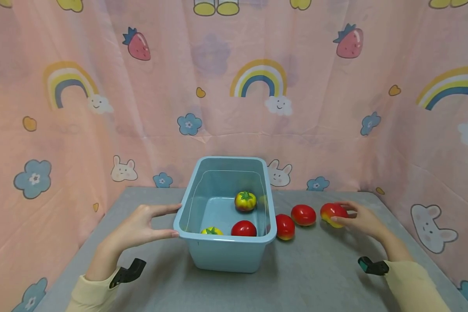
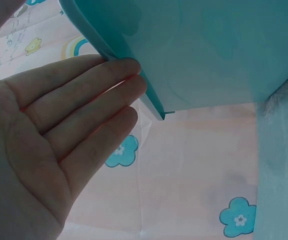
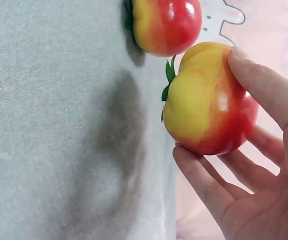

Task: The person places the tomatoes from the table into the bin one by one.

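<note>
A light blue plastic bin (image 1: 228, 253) stands on the table, holding a yellow-green tomato (image 1: 245, 201), a red one (image 1: 243, 228) and another yellow one (image 1: 212, 231) partly hidden by the front wall. My left hand (image 1: 142, 227) touches the bin's left rim with straight fingertips; in the left wrist view its fingers (image 2: 91, 95) lie flat along the edge. On the right, my right hand (image 1: 362, 221) pinches a glossy red-and-yellow tomato (image 3: 209, 100) between thumb and fingers. The held tomato is raised over the table, with its shadow below and its green leaves pointing away from the palm.
Two more red tomatoes lie on the grey table (image 1: 312, 277): one (image 1: 285, 227) close to the bin's right wall, the other (image 1: 303, 215) between it and the held one. A pink patterned curtain (image 1: 234, 125) hangs behind and at both sides.
</note>
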The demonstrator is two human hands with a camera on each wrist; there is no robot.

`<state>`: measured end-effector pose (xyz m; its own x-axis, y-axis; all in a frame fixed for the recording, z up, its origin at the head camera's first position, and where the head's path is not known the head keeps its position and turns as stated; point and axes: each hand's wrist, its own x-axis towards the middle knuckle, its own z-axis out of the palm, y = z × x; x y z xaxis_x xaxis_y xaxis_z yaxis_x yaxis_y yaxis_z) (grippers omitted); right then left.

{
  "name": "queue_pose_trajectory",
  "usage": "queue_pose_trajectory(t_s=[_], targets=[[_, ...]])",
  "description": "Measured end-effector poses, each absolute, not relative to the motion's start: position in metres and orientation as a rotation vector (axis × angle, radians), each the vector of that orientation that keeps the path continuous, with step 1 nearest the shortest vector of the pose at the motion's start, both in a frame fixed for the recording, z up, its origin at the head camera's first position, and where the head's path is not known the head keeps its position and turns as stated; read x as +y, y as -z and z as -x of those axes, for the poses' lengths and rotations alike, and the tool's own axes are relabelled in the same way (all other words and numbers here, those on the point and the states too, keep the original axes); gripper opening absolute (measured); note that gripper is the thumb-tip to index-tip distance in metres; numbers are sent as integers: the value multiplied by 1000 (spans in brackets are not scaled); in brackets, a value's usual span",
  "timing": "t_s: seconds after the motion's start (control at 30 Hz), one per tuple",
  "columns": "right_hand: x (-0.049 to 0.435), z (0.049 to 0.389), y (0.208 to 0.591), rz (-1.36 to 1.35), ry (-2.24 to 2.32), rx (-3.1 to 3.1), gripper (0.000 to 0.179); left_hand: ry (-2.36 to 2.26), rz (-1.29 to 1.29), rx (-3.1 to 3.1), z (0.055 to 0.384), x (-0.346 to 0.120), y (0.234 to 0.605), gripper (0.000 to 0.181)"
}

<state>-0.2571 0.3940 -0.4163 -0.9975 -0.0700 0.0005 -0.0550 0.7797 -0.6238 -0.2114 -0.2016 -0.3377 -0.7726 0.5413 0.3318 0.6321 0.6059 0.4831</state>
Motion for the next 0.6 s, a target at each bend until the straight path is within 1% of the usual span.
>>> queue_pose_trajectory(t_s=[0.6], targets=[[386,246,397,206,1063,2983,71,887,983,-2680,211,-202,337,64]])
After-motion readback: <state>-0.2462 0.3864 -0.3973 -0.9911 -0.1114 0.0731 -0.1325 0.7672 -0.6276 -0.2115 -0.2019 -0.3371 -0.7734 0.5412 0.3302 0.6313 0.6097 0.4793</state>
